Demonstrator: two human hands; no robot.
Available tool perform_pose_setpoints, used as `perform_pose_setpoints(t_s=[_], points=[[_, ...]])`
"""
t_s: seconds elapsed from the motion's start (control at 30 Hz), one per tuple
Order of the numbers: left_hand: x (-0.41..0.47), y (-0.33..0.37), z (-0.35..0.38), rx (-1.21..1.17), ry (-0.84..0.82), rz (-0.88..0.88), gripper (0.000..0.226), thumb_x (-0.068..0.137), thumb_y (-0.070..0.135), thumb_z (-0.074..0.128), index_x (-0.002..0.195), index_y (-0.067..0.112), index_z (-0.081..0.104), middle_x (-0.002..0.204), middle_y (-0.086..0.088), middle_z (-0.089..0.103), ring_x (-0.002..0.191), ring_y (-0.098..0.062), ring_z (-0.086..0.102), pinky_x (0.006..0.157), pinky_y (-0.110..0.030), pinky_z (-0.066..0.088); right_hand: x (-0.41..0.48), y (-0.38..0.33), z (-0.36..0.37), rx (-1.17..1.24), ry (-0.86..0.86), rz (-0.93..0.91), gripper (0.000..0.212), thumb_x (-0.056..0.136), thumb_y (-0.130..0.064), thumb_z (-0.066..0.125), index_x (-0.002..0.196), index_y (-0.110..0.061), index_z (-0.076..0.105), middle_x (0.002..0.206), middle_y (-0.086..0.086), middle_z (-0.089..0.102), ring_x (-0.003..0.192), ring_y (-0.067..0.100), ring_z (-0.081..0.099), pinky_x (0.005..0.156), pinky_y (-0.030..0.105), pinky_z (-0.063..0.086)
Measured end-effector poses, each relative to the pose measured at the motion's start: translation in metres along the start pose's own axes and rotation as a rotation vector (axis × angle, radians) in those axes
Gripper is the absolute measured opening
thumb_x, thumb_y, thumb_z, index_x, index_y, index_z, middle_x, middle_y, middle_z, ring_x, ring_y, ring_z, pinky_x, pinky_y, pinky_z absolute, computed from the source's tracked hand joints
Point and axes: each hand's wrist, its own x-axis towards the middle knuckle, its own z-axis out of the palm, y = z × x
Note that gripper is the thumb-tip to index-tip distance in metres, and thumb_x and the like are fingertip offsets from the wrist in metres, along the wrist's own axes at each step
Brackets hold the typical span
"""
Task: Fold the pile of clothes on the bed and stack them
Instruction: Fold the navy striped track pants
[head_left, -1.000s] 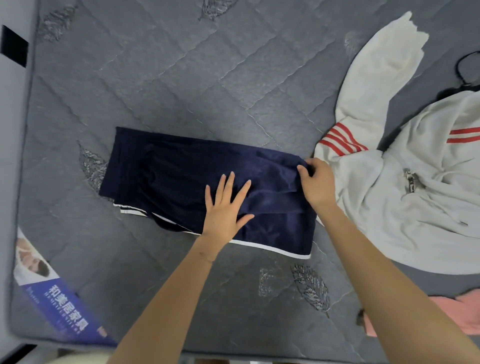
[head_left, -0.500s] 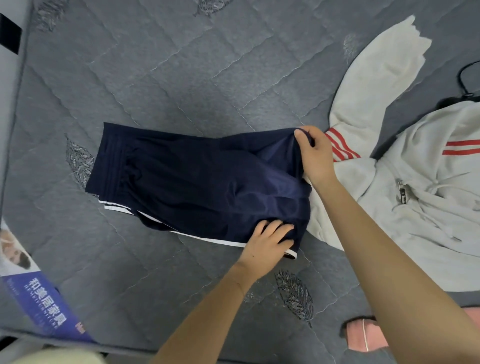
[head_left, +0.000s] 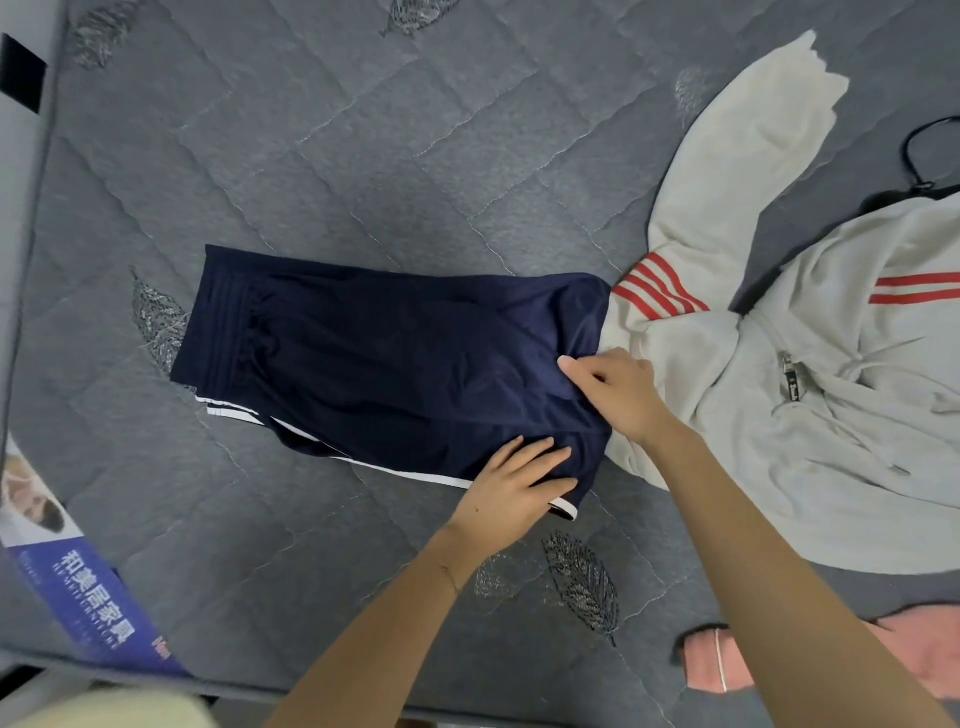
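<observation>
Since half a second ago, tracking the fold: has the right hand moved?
Yes: right hand slid toward the person along the shorts' hem, away from the red stripes.

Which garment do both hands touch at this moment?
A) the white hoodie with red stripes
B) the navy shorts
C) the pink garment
B: the left hand lies flat on the navy shorts and the right hand pinches their edge.

Three garments on one bed (head_left: 363, 156): one pair of navy shorts (head_left: 395, 364), one white hoodie (head_left: 831, 441), one pink piece (head_left: 706, 660) peeking in lower right. Two hands in play, left hand (head_left: 511, 491) and right hand (head_left: 618, 395). One black cord (head_left: 914, 156), one blue label (head_left: 88, 597). Red stripes (head_left: 657, 291): three on the hoodie's sleeve, two on its chest.
</observation>
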Motion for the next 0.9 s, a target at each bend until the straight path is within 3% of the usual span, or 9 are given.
perform_pose_setpoints(t_s=[0.07,0.13,0.2,0.33,0.47,0.6,0.67,0.77,0.9], points=[[-0.002,0.0,0.001,0.0,-0.002,0.0,0.032,0.07,0.01,0.083,0.101,0.018,0.077,0.123,-0.006,0.067,0.115,-0.027,0.063,0.095,-0.047,0.052,0.0,-0.002,-0.004,-0.057,-0.038,-0.012,0.046,0.096,-0.047,0.052,0.054,-0.029,0.054,0.07,-0.011,0.052,0.086,0.009,0.044,0.091,0.033,0.023],[-0.003,0.001,0.002,-0.004,-0.004,0.003,0.033,0.069,0.009,0.084,0.1,0.018,0.077,0.122,-0.006,0.067,0.115,-0.026,0.064,0.093,-0.045,0.053,0.003,-0.003,-0.01,0.038,-0.019,-0.048,0.046,0.093,-0.038,0.061,0.055,-0.015,0.05,0.062,-0.002,0.048,0.073,0.013,0.045,0.081,0.035,0.031],[-0.004,0.003,0.003,-0.013,-0.012,0.008,0.034,0.069,0.008,0.083,0.101,0.018,0.077,0.124,-0.005,0.067,0.116,-0.026,0.063,0.093,-0.044,0.053,0.005,-0.008,-0.017,0.284,0.029,-0.038,0.044,0.091,-0.031,0.065,0.064,-0.003,0.044,0.065,0.006,0.043,0.066,0.016,0.042,0.068,0.032,0.034],[-0.007,0.003,0.002,0.016,-0.001,0.036,0.035,0.072,0.009,0.081,0.105,0.019,0.076,0.128,-0.005,0.064,0.121,-0.026,0.06,0.097,-0.045,0.051,0.019,-0.019,-0.022,0.391,0.236,-0.052,0.029,0.094,-0.026,0.061,0.073,-0.016,0.045,0.071,-0.004,0.046,0.068,0.008,0.044,0.066,0.017,0.036],[-0.01,0.005,0.004,0.025,0.06,0.062,0.031,0.088,0.014,0.057,0.114,0.021,0.072,0.134,-0.005,0.06,0.127,-0.026,0.055,0.106,-0.047,0.043,0.035,-0.031,-0.02,0.406,0.465,-0.131,0.028,0.094,-0.023,0.062,0.073,-0.022,0.044,0.068,-0.012,0.046,0.062,-0.002,0.043,0.065,0.01,0.037],[-0.009,0.001,0.008,0.042,0.02,0.074,0.035,0.087,0.015,0.062,0.122,0.021,0.068,0.14,-0.005,0.055,0.132,-0.026,0.05,0.108,-0.047,0.041,0.051,-0.037,-0.016,0.347,0.491,-0.176,0.021,0.094,-0.017,0.061,0.078,-0.012,0.048,0.075,-0.005,0.052,0.072,0.008,0.046,0.07,0.018,0.038],[-0.01,-0.003,0.009,0.062,-0.054,0.065,0.036,0.091,0.027,0.063,0.127,0.023,0.064,0.145,-0.005,0.05,0.136,-0.026,0.044,0.111,-0.049,0.036,0.058,-0.031,-0.012,0.303,0.436,-0.131,0.018,0.096,-0.016,0.057,0.083,-0.009,0.047,0.086,0.005,0.055,0.081,0.015,0.047,0.074,0.023,0.038],[-0.013,-0.005,0.011,0.031,-0.106,0.004,0.039,0.098,0.042,0.049,0.131,0.025,0.061,0.149,-0.005,0.045,0.141,-0.026,0.038,0.114,-0.052,0.029,0.063,-0.019,-0.008,0.277,0.333,-0.021,0.014,0.1,-0.019,0.051,0.091,-0.009,0.047,0.083,-0.003,0.051,0.081,0.015,0.046,0.07,0.021,0.033],[-0.009,-0.01,0.008,0.005,0.087,-0.197,0.038,0.097,0.026,0.047,0.132,0.021,0.06,0.145,-0.006,0.05,0.137,-0.027,0.042,0.109,-0.053,0.036,0.054,-0.015,-0.009,0.279,0.497,-0.053,0.014,0.094,-0.016,0.06,0.102,-0.005,0.058,0.098,0.001,0.055,0.093,0.017,0.053,0.089,0.029,0.043]])
